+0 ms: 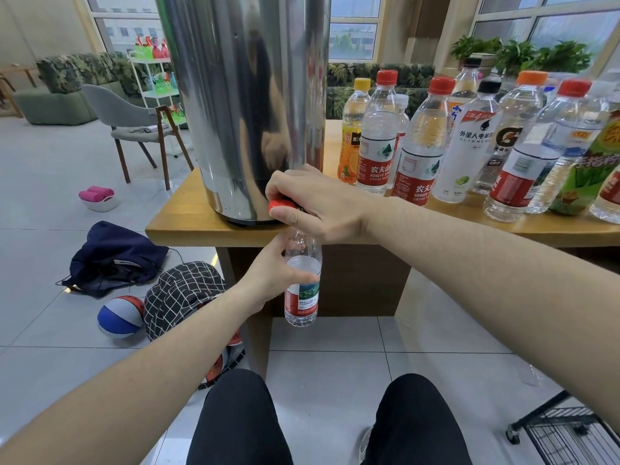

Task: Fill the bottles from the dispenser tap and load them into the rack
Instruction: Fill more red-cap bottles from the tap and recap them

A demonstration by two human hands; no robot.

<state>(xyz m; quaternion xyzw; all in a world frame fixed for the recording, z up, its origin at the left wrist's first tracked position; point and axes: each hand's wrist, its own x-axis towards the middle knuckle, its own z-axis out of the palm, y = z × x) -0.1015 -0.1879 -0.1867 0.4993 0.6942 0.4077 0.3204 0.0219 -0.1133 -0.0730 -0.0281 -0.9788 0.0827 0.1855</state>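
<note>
Filling in progress at centre frame: left hand (268,280) grips the clear plastic bottle with red-and-white label (302,290) below the table edge, under the tap. Right hand (312,206) curls round the red tap handle (281,205) of the tall steel dispenser (241,105). Water level sits near the bottle's shoulder, cap off. Capped bottles (469,142) crowd the wooden table (188,226), upper right. Black wire rack (567,431), lower right, shows no bottles; loading remains.

A wooden bench (188,226) holds a big shiny metal dispenser (241,105) at its left corner. Many capped bottles (419,142) stand in a bunch on the right side.
</note>
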